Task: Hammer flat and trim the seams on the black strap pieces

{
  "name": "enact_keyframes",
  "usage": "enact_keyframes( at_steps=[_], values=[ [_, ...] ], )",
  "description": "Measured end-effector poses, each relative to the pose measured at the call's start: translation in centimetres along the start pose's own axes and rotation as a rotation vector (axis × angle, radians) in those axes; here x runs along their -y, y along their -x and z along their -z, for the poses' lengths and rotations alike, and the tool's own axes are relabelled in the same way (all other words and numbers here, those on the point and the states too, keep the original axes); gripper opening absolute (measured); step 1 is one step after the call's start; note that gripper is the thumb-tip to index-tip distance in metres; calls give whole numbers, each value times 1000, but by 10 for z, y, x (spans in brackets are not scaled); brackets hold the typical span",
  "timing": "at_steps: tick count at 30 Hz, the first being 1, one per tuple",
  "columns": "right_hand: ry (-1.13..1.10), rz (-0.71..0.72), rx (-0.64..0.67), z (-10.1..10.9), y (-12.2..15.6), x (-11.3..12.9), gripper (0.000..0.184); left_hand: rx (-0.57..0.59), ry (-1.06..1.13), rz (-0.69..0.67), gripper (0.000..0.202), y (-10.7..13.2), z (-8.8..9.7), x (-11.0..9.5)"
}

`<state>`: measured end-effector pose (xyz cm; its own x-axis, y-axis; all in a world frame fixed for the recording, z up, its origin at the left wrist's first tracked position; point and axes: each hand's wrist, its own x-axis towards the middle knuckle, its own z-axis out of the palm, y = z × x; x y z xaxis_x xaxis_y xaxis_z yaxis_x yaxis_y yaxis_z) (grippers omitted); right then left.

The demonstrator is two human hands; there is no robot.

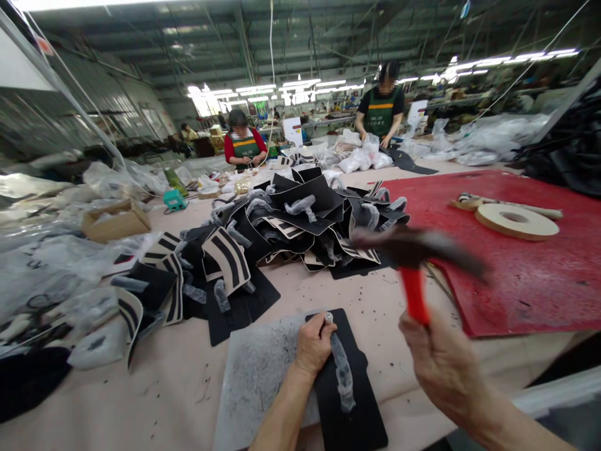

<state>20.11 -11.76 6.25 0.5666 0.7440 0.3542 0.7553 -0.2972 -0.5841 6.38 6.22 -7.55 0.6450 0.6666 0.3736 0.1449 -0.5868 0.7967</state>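
Observation:
My left hand (313, 344) is closed round a small metal punch (328, 319), held upright on a black cut piece (350, 401). That piece lies partly on a grey speckled pad (256, 376) and has a clear plastic strip (342, 376) running along it. My right hand (439, 363) grips the red handle of a hammer (416, 257). The hammer is raised above and to the right of the punch, and its dark head is blurred by motion.
A heap of black and striped cut pieces (291, 232) fills the table behind the pad. A red cutting mat (516, 263) with a tape roll (516, 221) lies to the right. A cardboard box (116, 220) and plastic bags sit left. Two people work at the far end.

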Motion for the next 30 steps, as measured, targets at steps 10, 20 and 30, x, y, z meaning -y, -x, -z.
enact_keyframes(
  at_steps=[10, 20, 30],
  values=[
    [128, -249, 420, -30, 13, -94, 35, -12, 28, 10, 12, 0, -1, 1],
    [113, -53, 202, -80, 26, -38, 42, 2, 17, 60, 10, 0, -2, 2],
    [228, -94, 558, -128, 40, 27, 35, -485, 669, 560, 37, -10, 0, 19]
  ],
)
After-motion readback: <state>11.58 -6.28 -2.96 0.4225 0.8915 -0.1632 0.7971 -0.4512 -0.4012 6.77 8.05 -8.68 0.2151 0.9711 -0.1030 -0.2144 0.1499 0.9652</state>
